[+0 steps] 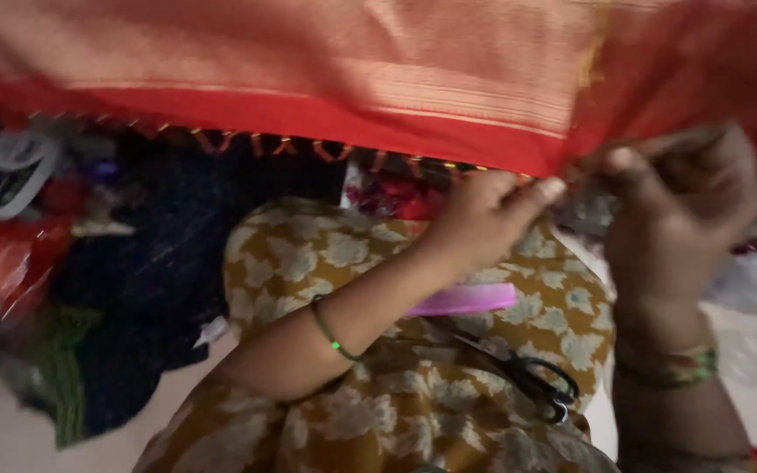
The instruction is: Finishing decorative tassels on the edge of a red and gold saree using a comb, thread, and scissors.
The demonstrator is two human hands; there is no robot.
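Both hands pinch the lower edge of a red cloth (326, 79) with a gold-woven band and knotted fringe, stretched across the top of the view. The left hand (484, 215) and right hand (685, 206) grip it close together. Black scissors (527, 377) and a pink comb (466, 300) lie on the mustard flowered lap (352, 263) below.

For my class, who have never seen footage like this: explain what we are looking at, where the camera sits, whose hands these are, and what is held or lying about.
There is one picture, from a camera worn on a person's head, looking down at their own bare hands. The left hand and right hand both pinch the lower edge of a red woven cloth with gold bands, stretched across the top. Below, on the lap, lies mustard fabric with a pale floral print. On it rest black-handled scissors and a flat pink plastic strip. A dark blue cloth lies to the side. The image is blurred, so finer detail is unclear.
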